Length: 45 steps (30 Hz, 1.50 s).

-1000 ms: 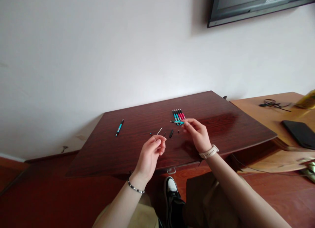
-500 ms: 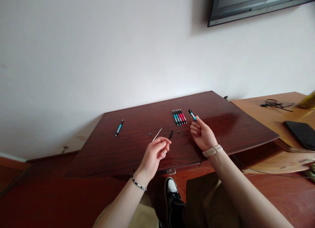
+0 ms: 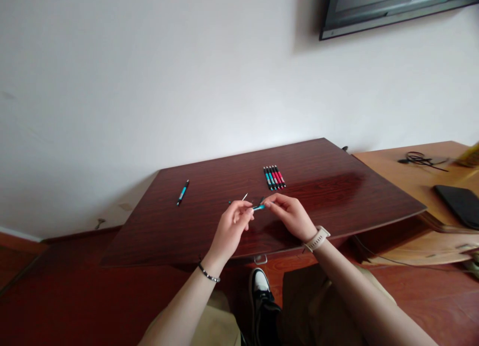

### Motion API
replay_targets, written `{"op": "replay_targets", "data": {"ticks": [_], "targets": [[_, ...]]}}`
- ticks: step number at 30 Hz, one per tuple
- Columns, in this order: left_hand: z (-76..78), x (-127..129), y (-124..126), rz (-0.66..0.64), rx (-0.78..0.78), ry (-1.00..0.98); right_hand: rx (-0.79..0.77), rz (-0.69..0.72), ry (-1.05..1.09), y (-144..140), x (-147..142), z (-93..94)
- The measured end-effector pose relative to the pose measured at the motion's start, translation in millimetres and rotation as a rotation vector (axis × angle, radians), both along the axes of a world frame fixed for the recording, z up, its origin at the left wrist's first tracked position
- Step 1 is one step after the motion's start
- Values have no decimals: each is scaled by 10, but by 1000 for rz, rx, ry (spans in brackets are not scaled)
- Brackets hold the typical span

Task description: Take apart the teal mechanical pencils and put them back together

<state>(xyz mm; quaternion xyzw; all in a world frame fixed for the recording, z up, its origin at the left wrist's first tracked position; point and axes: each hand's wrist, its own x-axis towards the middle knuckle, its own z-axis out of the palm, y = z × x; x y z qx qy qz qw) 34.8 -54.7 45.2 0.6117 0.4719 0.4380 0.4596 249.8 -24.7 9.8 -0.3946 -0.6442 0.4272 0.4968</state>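
Observation:
Between my two hands, over the front middle of the dark table, lies a blue pen barrel (image 3: 258, 207). My left hand (image 3: 232, 224) pinches its left end, and my right hand (image 3: 290, 214) grips the right end with closed fingertips. Just behind my left fingers a thin pale refill (image 3: 245, 197) rests on the table, partly covered. A tiny blue part (image 3: 229, 202) sits to its left. Small dark pieces near my right fingertips are mostly hidden.
A row of several blue and red pens (image 3: 274, 177) lies behind my hands on the dark table (image 3: 209, 179). One blue pen (image 3: 182, 192) is at the left. On the wooden desk at right are a black cable (image 3: 421, 159) and a flat black device (image 3: 457, 204).
My right hand has come left and down with the blue barrel, turning it nearly level. My left hand has closed on its other end, where it had been apart from it.

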Motion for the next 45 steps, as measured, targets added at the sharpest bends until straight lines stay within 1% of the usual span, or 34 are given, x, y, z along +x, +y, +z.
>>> {"op": "replay_targets", "data": {"ticks": [2,4,7,9,11,14,17,20,22,24,27,34,38,41,43,45], "targets": [[-31,-24,-11,-25,111,201,81,27,-146,-36,-39,7],[-51,-47,-23,-42,214,368,126,53,-246,-63,-63,15],[-52,-116,-7,-36,332,486,151,44,-289,-75,-72,14],[-39,-209,45,21,410,542,135,19,-284,-65,-65,1],[-29,-349,131,130,473,599,93,4,-276,-48,-50,-20],[-48,-614,299,294,495,692,33,8,-260,-23,-24,-56],[-127,-873,464,401,496,812,17,28,-237,-10,-6,-88],[-240,-1061,587,460,443,927,14,29,-233,-6,2,-108],[-306,-1137,643,473,391,983,18,22,-239,-7,5,-112],[-348,-1179,680,481,335,1016,28,16,-250,-11,6,-110],[-365,-1196,702,500,271,1050,40,26,-289,-23,1,-99],[-369,-1207,672,518,204,1034,30,52,-370,-52,-11,-83],[-413,-1231,669,512,228,991,36,41,-404,-61,-9,-63],[-424,-1220,662,516,266,995,49,34,-432,-71,-6,-46],[-397,-1175,641,533,325,1000,52,34,-445,-78,-4,-39],[-338,-1083,601,540,388,985,47,46,-453,-85,-5,-36]]}}
